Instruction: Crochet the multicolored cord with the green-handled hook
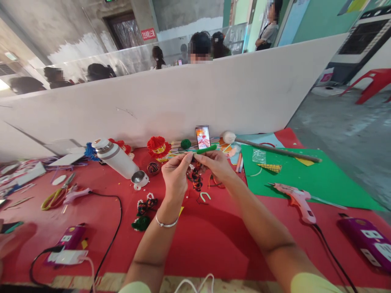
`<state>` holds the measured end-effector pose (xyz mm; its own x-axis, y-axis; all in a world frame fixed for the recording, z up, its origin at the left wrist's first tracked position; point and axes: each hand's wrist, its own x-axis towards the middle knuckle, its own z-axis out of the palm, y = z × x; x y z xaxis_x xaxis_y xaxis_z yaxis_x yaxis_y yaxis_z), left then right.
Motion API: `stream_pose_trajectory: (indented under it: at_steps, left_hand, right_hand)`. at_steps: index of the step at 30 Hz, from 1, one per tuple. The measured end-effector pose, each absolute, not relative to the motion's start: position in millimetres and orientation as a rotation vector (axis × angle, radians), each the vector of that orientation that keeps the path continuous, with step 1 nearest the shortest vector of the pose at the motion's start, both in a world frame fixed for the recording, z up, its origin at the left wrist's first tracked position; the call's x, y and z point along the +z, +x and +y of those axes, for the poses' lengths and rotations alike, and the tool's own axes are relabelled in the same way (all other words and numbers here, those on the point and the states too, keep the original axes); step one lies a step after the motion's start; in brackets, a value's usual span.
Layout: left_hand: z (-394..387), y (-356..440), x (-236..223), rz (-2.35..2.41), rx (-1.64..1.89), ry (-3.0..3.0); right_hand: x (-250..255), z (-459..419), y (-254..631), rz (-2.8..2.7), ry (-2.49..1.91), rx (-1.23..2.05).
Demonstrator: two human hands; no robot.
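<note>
My left hand (pixel 175 175) and my right hand (pixel 218 166) meet in front of me above the red table, thumbs and fingertips pinched close together. A slim green rod-like thing (pixel 206 149) sticks out above my right fingers; its kind is not clear. Dark yarn seems to lie between my fingertips, mostly hidden by them. Just below, a black-and-orange twisted yarn piece (pixel 196 179) with white beads shows; whether it joins what I hold I cannot tell. A pale green U-shaped piece (pixel 205 197) lies nearby. To the left rests a beaded yarn piece with a green pompom (pixel 141 223).
A phone (pixel 203 136) leans against the white partition (pixel 171 106). Leftward stand a white thermos (pixel 116 158) and a metal cup (pixel 139 180), near scissors (pixel 58 193). A pink glue gun (pixel 297 201) lies right, its cord running forward. Another person's hand (pixel 15 240) is at far left.
</note>
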<state>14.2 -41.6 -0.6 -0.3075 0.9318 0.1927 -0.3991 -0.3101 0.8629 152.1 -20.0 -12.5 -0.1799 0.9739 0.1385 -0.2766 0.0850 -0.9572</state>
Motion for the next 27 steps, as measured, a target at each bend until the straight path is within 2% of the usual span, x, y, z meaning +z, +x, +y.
stream_pose_trajectory:
  at_steps: [6,11,18,21,27]
  left_hand:
    - [-45.8,4.2,7.1,0.807,1.617,1.015]
    - [-56.3,-8.2,20.0,0.712,1.502,1.058]
    - [-73.2,-14.0,28.2,0.630,1.494,1.196]
    - [-82.7,-16.1,31.1,0.635,1.470,1.290]
    - [-95.4,-24.7,30.0,0.742,1.381,1.560]
  right_hand:
    - [-13.2,-19.8,163.0,-1.182,-0.723,1.241]
    - [-4.6,-36.3,172.9,-1.587,-0.502,0.687]
    - [14.4,-70.1,177.0,-1.884,-0.436,0.175]
    - [17.2,-84.1,173.1,-1.807,-0.475,0.179]
    - [15.5,-101.3,170.4,-1.494,-0.616,0.479]
